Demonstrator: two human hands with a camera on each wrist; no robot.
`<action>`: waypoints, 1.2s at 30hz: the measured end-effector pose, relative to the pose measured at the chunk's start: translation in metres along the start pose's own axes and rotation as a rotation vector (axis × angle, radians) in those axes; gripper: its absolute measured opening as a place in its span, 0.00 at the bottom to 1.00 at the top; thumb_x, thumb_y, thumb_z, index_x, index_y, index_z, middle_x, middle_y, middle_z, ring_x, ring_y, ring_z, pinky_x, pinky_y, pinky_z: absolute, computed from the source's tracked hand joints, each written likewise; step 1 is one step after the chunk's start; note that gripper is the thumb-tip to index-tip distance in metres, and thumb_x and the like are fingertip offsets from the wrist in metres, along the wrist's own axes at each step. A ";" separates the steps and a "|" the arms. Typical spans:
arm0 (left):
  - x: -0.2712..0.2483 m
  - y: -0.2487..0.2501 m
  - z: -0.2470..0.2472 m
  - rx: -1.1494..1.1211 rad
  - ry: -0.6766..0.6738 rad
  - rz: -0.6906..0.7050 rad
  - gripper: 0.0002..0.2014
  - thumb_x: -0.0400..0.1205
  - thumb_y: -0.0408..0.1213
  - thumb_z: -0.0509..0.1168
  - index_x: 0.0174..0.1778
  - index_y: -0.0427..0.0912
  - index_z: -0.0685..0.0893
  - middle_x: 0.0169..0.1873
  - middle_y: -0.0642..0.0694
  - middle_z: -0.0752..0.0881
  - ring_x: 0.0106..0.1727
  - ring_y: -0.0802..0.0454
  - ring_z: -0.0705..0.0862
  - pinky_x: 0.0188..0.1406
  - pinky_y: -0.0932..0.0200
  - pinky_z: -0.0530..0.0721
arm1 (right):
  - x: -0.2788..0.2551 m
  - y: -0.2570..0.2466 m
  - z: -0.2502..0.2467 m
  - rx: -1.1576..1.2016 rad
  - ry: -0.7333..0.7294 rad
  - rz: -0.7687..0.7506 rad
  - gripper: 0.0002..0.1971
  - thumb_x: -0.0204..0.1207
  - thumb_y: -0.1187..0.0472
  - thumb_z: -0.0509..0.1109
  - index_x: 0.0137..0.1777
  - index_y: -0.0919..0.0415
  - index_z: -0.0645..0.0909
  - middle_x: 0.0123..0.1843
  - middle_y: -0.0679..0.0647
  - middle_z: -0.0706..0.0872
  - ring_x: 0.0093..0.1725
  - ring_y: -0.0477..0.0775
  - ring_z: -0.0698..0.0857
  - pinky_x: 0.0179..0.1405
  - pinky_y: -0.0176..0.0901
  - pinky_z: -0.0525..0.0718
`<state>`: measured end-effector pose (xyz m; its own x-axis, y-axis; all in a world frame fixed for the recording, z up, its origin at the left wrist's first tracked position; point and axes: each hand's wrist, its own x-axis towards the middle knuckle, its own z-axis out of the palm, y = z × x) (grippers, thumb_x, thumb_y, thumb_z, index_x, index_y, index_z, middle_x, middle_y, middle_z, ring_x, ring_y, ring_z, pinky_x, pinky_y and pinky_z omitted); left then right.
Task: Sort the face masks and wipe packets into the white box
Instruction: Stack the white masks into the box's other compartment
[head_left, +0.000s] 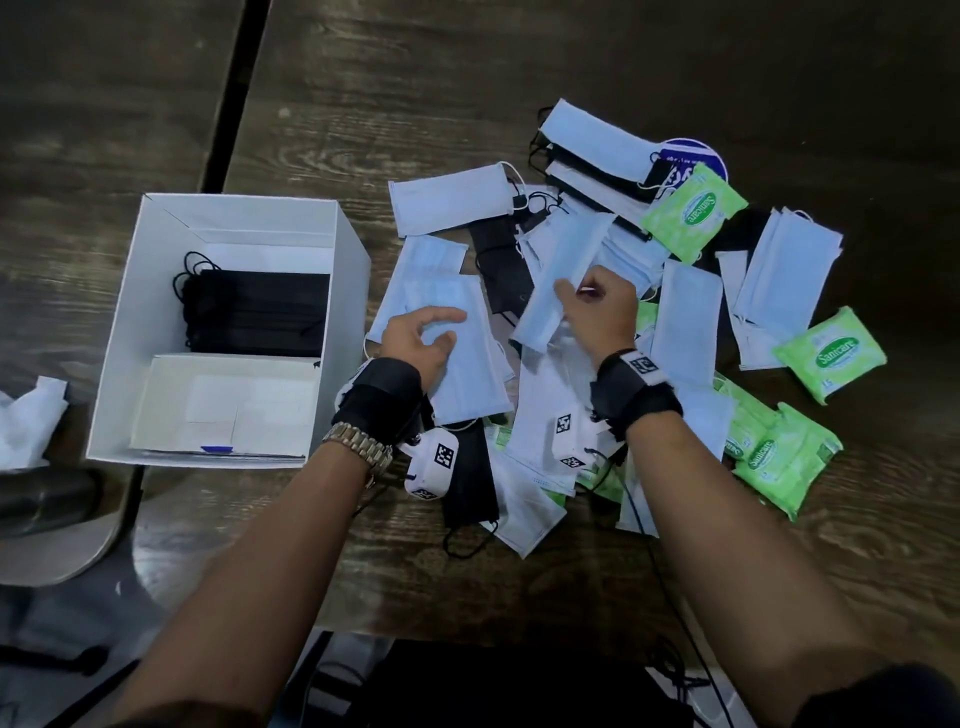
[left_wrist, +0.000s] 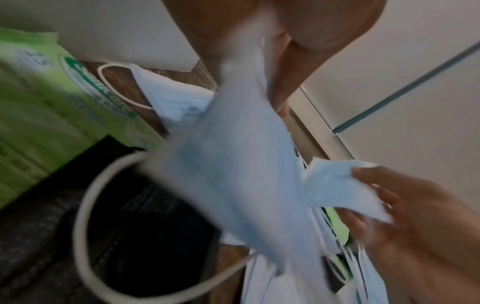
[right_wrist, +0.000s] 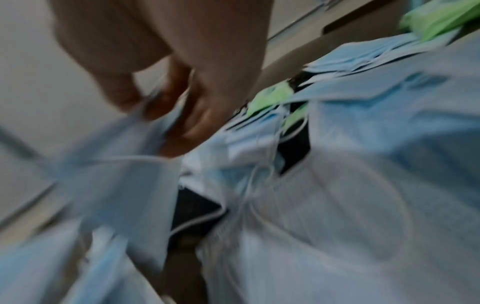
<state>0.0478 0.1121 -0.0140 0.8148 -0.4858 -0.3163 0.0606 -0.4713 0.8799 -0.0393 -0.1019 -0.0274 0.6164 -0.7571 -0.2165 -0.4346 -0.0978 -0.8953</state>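
Right hand (head_left: 597, 306) pinches a blue mask (head_left: 558, 275) from the pile; left hand (head_left: 423, 338) grips a second blue mask (left_wrist: 233, 164). Next, both need carrying into the white box (head_left: 347, 291).

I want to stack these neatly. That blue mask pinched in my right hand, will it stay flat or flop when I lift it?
Probably floppy: the blue mask creases where the right hand pinches it. Likely very light, since a fingertip pinch carries it. Ear loops may snag neighbours in the pile.

"Sanicare" and "15" on the green wipe packets (head_left: 829, 355)
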 end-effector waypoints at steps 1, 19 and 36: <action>0.001 0.001 0.001 -0.042 0.022 -0.034 0.10 0.83 0.30 0.65 0.52 0.46 0.89 0.54 0.49 0.87 0.49 0.54 0.84 0.44 0.79 0.78 | -0.003 -0.004 -0.010 0.151 -0.090 0.027 0.19 0.73 0.59 0.77 0.30 0.63 0.69 0.28 0.57 0.72 0.32 0.52 0.72 0.37 0.42 0.75; 0.014 0.028 -0.007 -0.117 0.185 -0.064 0.15 0.84 0.38 0.66 0.64 0.37 0.82 0.55 0.44 0.87 0.54 0.47 0.86 0.52 0.55 0.85 | -0.040 -0.041 0.035 0.245 -0.512 0.264 0.24 0.78 0.47 0.75 0.43 0.74 0.82 0.38 0.62 0.88 0.37 0.55 0.88 0.40 0.49 0.89; 0.012 0.021 -0.035 0.057 0.236 0.109 0.18 0.83 0.29 0.56 0.62 0.49 0.85 0.51 0.44 0.88 0.42 0.46 0.85 0.44 0.55 0.82 | 0.023 -0.052 0.145 -0.521 -0.350 0.141 0.15 0.83 0.63 0.63 0.64 0.71 0.80 0.67 0.71 0.81 0.68 0.70 0.80 0.60 0.53 0.79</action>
<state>0.0789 0.1220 0.0125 0.9271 -0.3540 -0.1234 -0.0619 -0.4693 0.8809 0.0922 -0.0207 -0.0421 0.6695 -0.5382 -0.5119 -0.7349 -0.3800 -0.5617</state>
